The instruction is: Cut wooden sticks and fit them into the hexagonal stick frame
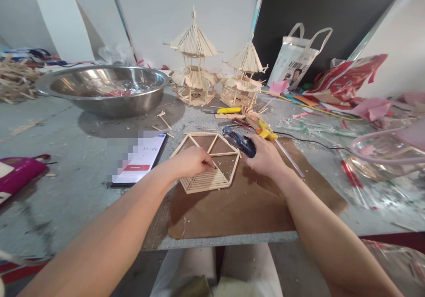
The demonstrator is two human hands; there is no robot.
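A hexagonal frame of thin wooden sticks (234, 169) lies on a brown mat (232, 215). Spokes divide it into triangles, and the near triangle is filled with parallel sticks. My left hand (195, 160) reaches over the frame, fingertips pinched together just above the filled part; whatever is between them is too small to make out. To the right of the frame, my right hand (264, 155) is wrapped around a dark blue hand tool (244, 143) that looks like cutters, its jaws indistinct. Behind that hand lies a yellow glue gun (266, 131) with a clear glue stick (289, 158).
Two stick pagodas (195, 78) stand at the back. A steel basin (102, 89) and a phone (141, 160) are to the left, with a purple tool (23, 175) farther out. A yellow utility knife (229, 110) lies behind the frame. Plastic scraps and a clear container (388, 155) occupy the right.
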